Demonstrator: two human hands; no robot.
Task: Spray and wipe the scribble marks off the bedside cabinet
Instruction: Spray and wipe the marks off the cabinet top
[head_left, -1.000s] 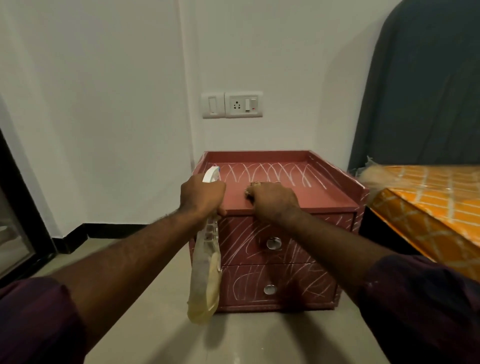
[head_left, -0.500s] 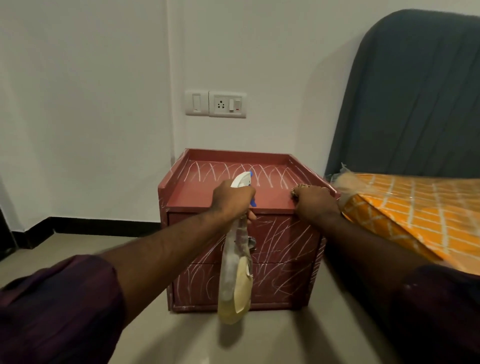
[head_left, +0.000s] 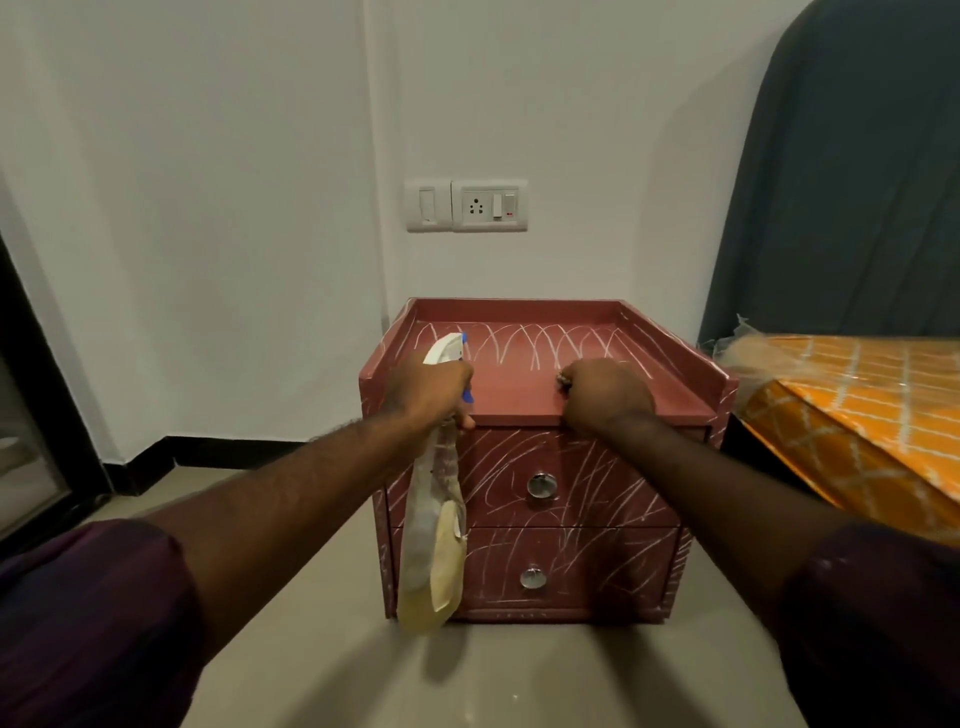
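1. Bedside cabinet (head_left: 613, 571) dead centre, white scribble marks (head_left: 540, 343) across its top and both drawers.
2. Spray bottle (head_left: 434, 545) hangs before its left edge.
3. Left hand (head_left: 428, 387) clamped round the bottle's neck.
4. Right hand (head_left: 605, 392) curled on the top's front edge; holding anything? Can't tell.

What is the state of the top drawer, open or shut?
Shut. The front of the top drawer lies flush with the bedside cabinet; no gap shows.
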